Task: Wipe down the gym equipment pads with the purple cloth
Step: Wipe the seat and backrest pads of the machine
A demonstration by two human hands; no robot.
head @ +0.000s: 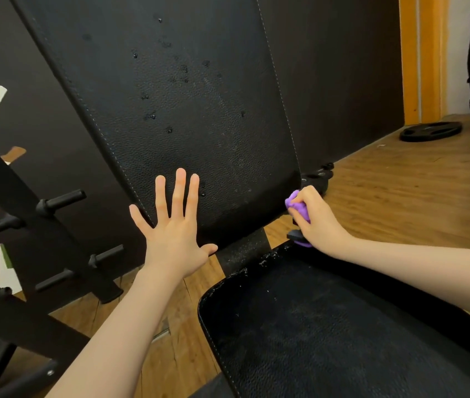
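Against right hand [318, 222], bunched purple cloth [297, 206]

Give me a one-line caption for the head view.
Left hand flat on back pad; right hand grips purple cloth.

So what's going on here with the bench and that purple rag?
A person is cleaning a gym bench. Their left hand lies flat with spread fingers on the lower part of the upright back pad, which has droplets on it. Their right hand grips a bunched purple cloth at the pad's lower right corner, just above the seat pad. A weight plate lies on the wooden floor behind.
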